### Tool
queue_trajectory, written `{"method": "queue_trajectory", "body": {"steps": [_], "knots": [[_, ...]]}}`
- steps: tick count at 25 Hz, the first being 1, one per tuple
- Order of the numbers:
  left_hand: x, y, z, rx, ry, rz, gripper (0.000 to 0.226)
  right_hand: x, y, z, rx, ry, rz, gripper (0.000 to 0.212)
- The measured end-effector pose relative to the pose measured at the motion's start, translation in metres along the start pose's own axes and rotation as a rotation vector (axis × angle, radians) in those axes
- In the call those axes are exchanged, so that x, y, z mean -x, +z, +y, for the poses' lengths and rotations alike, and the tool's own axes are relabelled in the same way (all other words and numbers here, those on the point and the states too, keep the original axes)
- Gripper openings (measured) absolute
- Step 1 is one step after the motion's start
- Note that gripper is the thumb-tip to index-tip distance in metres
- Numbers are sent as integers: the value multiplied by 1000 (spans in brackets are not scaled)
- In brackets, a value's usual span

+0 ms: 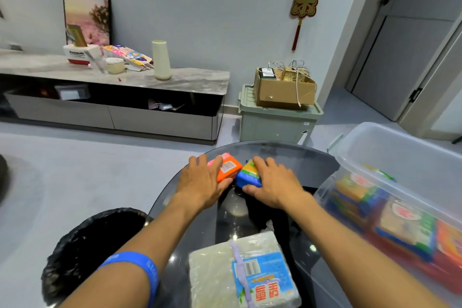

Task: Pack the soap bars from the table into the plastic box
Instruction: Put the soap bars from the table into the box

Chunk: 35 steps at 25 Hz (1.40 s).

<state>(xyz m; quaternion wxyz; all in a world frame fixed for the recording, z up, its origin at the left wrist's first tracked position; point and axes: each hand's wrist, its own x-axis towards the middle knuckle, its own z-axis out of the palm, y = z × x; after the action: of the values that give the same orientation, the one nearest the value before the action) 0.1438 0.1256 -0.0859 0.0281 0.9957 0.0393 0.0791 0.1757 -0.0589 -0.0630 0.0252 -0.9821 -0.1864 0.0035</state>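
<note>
Two wrapped soap bars lie at the far side of the round dark glass table (287, 157). My left hand (202, 182) is closed over the orange soap bar (230, 169), fingers on top and thumb at its near side. My right hand (272, 182) grips the blue and yellow soap bar (248, 176) the same way. The two bars touch each other. The clear plastic box (400, 147) stands at the right, holding several wrapped soap bars (405, 225) stacked along its near side.
A large plastic-wrapped pack with a blue label (242, 272) lies on the table near me. A bin with a black bag (92, 245) stands left of the table. Farther off are a low cabinet (125, 112) and a grey crate with a cardboard box (282, 92).
</note>
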Motion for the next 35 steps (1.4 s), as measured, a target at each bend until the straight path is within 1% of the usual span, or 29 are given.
{"method": "queue_trajectory", "body": {"steps": [1,3,5,6,8,11,14,16,19,22,25,27,28,30,32,33,34,35], "knots": [[3,-1,6,-46,0,1,68,9,3,-2,1,22,18,72],[8,-4,17,-49,-11,-18,67,26,4,-6,5,64,34,70],[13,-9,10,-1,-17,-52,64,33,-1,-17,-42,63,-20,67],[18,-18,17,2,20,-53,62,47,-12,-10,-115,83,-29,65],[22,-33,5,2,28,-8,62,52,-38,-13,-268,65,-9,62],[24,-72,17,120,9,83,64,75,-95,2,-419,16,87,60],[11,-122,49,210,-22,158,63,97,-155,24,-545,-43,164,65],[4,-153,84,242,18,182,62,114,-193,49,-549,-49,233,71],[-1,-189,147,310,124,194,57,136,-234,95,-458,3,326,73],[-3,-204,208,433,160,148,53,156,-250,144,-325,54,363,71],[-2,-195,256,520,199,67,42,177,-247,185,-247,89,321,67],[-3,-187,276,512,210,48,55,184,-237,205,-209,95,256,67],[-4,-183,280,493,217,71,63,185,-231,212,-179,92,217,69],[-6,-175,284,425,254,128,65,186,-218,222,-63,80,126,73],[-6,-164,288,191,354,155,63,182,-204,226,78,40,25,75],[-6,-157,290,50,414,148,62,178,-196,226,131,10,-18,76],[-5,-149,292,-40,449,116,59,173,-188,226,169,-19,-52,77],[-5,-142,293,-66,450,60,58,167,-179,225,197,-44,-81,79]]}}
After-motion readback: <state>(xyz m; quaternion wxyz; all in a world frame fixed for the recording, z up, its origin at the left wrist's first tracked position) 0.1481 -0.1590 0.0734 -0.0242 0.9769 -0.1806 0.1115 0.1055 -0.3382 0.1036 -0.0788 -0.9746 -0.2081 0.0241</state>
